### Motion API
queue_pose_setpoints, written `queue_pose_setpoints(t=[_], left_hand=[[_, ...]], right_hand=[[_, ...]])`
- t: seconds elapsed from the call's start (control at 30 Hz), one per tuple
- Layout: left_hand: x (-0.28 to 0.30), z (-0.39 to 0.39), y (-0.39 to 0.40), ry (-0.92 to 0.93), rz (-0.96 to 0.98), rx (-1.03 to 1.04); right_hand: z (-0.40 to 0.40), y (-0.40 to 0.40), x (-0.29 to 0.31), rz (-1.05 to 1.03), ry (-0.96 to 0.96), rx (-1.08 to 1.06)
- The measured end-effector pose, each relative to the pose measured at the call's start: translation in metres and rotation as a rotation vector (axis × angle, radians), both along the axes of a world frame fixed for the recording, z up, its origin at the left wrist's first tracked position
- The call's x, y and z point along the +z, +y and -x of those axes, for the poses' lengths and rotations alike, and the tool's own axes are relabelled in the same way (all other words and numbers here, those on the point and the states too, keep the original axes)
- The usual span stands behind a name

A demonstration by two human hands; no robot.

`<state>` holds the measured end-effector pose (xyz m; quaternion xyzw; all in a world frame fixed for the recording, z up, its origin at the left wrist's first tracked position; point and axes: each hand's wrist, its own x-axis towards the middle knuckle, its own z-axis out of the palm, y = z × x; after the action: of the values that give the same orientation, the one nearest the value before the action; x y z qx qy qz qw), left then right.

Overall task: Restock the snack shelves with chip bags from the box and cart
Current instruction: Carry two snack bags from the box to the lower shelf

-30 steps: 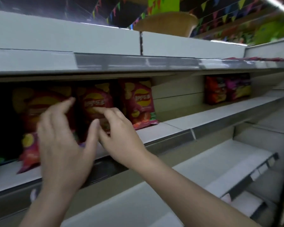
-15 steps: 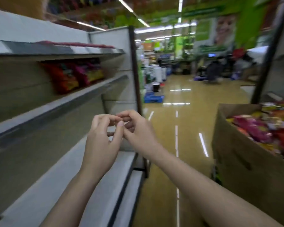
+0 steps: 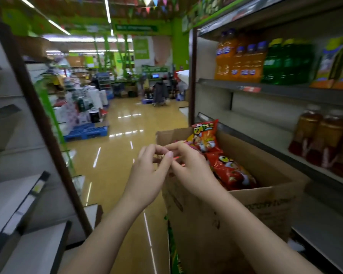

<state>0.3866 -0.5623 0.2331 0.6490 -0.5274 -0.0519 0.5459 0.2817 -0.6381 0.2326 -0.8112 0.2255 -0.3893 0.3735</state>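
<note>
An open cardboard box (image 3: 265,204) stands at chest height on my right, holding red chip bags (image 3: 232,171); one red and yellow bag (image 3: 205,135) stands upright at its far end. My left hand (image 3: 147,175) and my right hand (image 3: 192,171) meet in front of the box's near left corner. Their fingers are curled and the fingertips touch each other. Neither hand holds a bag. The white snack shelves (image 3: 18,194) run along my left, and the stretch in view is bare.
The shelving on my right carries orange drink bottles (image 3: 242,60), green bottles (image 3: 285,62) and brown tea bottles (image 3: 321,139). The glossy yellow aisle floor (image 3: 123,155) runs ahead. A blue pallet (image 3: 87,133) with stacked goods sits at the far left.
My view swung right, from the snack shelf with red bags to the aisle and the box. Both hands left the shelved bags and came together, empty, in front of the box.
</note>
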Motion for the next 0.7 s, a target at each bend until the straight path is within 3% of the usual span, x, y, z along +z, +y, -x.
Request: queue_pose_setpoints(t=[0.27, 0.43, 0.7], left_hand=[[0.002, -0.008, -0.051, 0.133, -0.146, -0.132], [0.004, -0.014, -0.084, 0.212, -0.222, -0.128], [0.012, -0.034, -0.137, 0.196, -0.36, -0.049]], right_hand=[[0.061, -0.069, 0.016, -0.153, 0.046, -0.308], [0.081, -0.136, 0.009, -0.275, 0.262, -0.409], [0.044, -0.253, -0.004, -0.229, 1.135, -0.145]])
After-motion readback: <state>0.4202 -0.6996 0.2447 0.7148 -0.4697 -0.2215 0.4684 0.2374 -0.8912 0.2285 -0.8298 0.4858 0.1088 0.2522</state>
